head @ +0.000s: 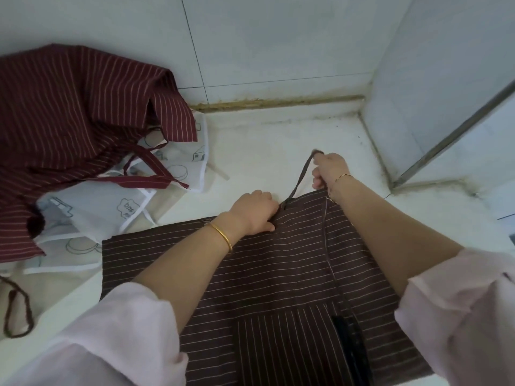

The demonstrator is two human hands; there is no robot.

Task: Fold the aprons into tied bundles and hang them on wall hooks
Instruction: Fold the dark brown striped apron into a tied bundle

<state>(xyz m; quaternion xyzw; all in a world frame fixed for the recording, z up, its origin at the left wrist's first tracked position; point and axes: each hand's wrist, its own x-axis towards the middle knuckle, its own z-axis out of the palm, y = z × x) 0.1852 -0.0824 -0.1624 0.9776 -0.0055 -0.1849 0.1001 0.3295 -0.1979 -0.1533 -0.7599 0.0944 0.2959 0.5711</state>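
Pink sleeves (125, 330) up; L hand (255, 211) fingers (267, 197) pinch brown apron (264, 274) edge, R hand (330, 169) fingers fisted round strap (301, 176).

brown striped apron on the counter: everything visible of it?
The brown apron is dark cloth with thin pale stripes, lying mostly flat on the white counter, its near end leaving the frame. A panel low down has stripes running crosswise. The left hand pinches its far edge; the right hand grips its narrow strap, lifted from that edge.
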